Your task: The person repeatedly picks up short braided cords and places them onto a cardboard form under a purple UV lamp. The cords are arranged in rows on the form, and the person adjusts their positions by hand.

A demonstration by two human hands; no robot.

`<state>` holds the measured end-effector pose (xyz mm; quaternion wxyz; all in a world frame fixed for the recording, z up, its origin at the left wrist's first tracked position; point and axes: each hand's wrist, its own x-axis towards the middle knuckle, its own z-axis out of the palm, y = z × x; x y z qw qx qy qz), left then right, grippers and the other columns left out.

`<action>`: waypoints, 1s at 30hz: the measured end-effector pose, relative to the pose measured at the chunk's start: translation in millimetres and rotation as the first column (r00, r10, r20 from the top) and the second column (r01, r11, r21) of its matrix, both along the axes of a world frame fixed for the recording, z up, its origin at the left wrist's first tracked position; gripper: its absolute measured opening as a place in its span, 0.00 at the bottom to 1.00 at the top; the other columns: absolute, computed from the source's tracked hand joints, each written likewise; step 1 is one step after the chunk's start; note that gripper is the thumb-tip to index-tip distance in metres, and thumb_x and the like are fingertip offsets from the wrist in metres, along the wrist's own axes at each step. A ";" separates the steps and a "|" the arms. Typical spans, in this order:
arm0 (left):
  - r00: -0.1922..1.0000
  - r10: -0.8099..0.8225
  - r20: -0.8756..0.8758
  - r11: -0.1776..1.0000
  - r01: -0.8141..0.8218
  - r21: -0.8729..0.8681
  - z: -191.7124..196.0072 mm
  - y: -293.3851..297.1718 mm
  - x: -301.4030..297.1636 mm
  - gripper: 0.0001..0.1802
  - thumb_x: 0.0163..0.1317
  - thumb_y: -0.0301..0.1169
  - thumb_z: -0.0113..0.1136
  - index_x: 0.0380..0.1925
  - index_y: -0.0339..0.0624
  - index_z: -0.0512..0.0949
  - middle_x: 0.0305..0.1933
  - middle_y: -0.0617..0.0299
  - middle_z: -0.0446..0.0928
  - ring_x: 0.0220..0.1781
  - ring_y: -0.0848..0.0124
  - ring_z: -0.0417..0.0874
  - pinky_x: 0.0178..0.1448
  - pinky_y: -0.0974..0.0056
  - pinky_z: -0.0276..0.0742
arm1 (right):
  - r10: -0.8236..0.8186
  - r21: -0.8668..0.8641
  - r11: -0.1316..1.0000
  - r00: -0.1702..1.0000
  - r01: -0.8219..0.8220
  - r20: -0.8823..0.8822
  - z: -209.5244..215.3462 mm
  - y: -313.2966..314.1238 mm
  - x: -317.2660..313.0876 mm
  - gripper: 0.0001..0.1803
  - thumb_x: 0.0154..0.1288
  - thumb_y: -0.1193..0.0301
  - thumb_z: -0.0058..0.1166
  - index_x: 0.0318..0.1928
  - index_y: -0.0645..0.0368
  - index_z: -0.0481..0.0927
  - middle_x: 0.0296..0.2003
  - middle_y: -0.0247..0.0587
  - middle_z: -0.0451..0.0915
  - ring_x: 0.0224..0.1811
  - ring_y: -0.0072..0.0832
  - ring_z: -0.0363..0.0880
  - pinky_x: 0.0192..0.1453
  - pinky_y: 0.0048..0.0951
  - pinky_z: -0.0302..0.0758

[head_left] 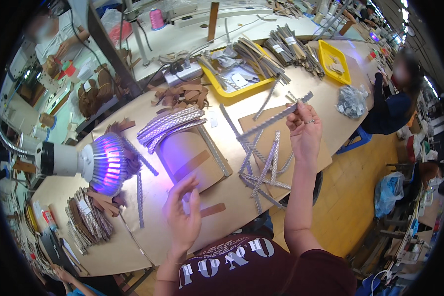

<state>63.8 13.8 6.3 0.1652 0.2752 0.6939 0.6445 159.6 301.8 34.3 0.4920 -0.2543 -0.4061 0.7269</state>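
Observation:
Raised over the table's right part, my right hand (305,128) pinches a grey braided strip (271,120) near its upper end; the strip slants down to the left. My left hand (183,212) is held in front of a curved cardboard form (190,153), its fingers apart and nothing in them. Several silvery braided strips (170,123) lie in a bundle across the far side of that form. A brown strip (213,210) lies just right of my left hand. Below the held strip, loose braided strips (266,167) are scattered over a flat board (308,167).
A lit lamp (106,163) juts in from the left, above a bundle of strips (86,217). Brown pieces (182,96), a yellow tray (222,91) and a second yellow tray (345,76) stand along the far side. Another person (397,108) sits at the right.

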 end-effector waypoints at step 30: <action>0.834 -0.057 0.549 0.850 -0.248 0.465 -16.0 -28.5 -73.2 0.11 0.64 0.20 0.61 0.46 0.31 0.78 0.43 0.58 0.83 0.41 0.76 0.85 0.43 0.74 0.81 | 0.515 0.137 0.839 0.850 -0.526 0.112 -14.6 -110.7 -96.3 0.33 0.63 0.83 0.56 0.66 0.58 0.58 0.39 0.41 0.78 0.38 0.25 0.77 0.43 0.27 0.75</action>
